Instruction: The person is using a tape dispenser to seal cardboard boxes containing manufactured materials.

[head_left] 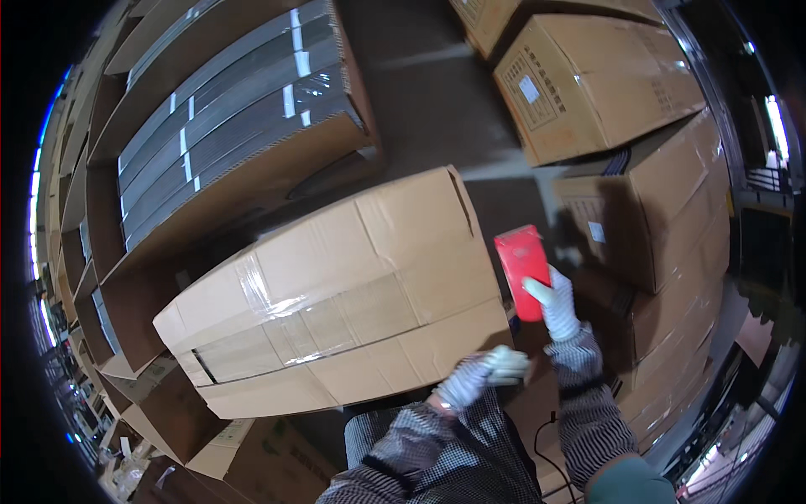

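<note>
My right hand (556,307), in a whitish glove, grips a flat red rectangular case (522,260) with faint light marks on its face. The thumb lies across the front and the fingers are behind it. Lower and to the left, my gloved left hand (495,368) is curled closed near the carton's front right corner; nothing shows in it. In front of me lies a long brown cardboard carton (353,294), its top flaps folded together and strips of clear tape across them. The red case is held just beyond the carton's right end.
At the upper left stands an open carton (336,139) packed with dark flat slabs (239,101) bound by white strips. Brown boxes (588,84) are stacked along the right. Grey floor (420,92) shows between them. A dark cable (541,445) hangs by my right forearm.
</note>
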Available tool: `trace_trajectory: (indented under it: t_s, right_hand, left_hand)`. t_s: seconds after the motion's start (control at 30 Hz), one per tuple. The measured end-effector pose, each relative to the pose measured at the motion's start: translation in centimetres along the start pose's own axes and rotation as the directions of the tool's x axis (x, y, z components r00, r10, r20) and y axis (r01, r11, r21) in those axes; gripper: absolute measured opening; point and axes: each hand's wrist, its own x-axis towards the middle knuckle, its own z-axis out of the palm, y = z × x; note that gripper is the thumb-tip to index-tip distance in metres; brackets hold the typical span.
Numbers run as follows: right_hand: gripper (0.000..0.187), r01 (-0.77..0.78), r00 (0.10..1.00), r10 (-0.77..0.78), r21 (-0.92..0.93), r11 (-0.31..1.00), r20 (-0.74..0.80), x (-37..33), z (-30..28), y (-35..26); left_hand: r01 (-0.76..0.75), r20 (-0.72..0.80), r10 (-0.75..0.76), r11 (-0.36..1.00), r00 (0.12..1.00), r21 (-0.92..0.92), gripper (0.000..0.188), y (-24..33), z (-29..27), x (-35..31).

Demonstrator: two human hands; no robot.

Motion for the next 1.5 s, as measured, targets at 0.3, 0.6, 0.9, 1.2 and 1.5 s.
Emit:
trace_trajectory:
  t_s: [0.3, 0.6, 0.9, 1.2, 1.5]
  right_hand:
    - [0.061, 0.282, 0.731, -0.043, -0.243, 0.928, 0.681, -7.6, 12.8, -14.5]
    - [0.041, 0.280, 0.640, 0.182, -0.447, 0.849, 0.747, -7.4, 46.3, -14.6]
    - [0.066, 0.793, 0.280, -0.265, -0.067, 0.605, 0.923, -8.3, 67.0, -8.8]
    - [0.041, 0.993, -0.117, -0.419, 0.098, -0.066, 0.900, -9.2, 71.1, -6.2]
    - [0.041, 0.937, -0.291, -0.202, 0.236, -0.256, 0.935, -10.7, 72.5, -9.0]
  left_hand:
    - [-0.455, 0.137, 0.452, 0.890, 0.881, -0.010, 0.123, 17.6, 1.2, -12.7]
    - [-0.833, -0.315, 0.815, 0.542, 0.486, 0.115, 0.028, 30.5, -14.8, -33.7]
    - [-0.924, -0.280, 0.957, 0.042, -0.071, 0.379, 0.065, 39.7, -32.0, -61.0]
    - [-0.559, 0.152, 0.958, 0.010, 0.242, 0.829, 0.078, 33.1, -30.7, -62.4]
    - [-0.572, 0.128, 0.968, 0.020, 0.218, 0.820, 0.027, 34.1, -28.5, -61.3]
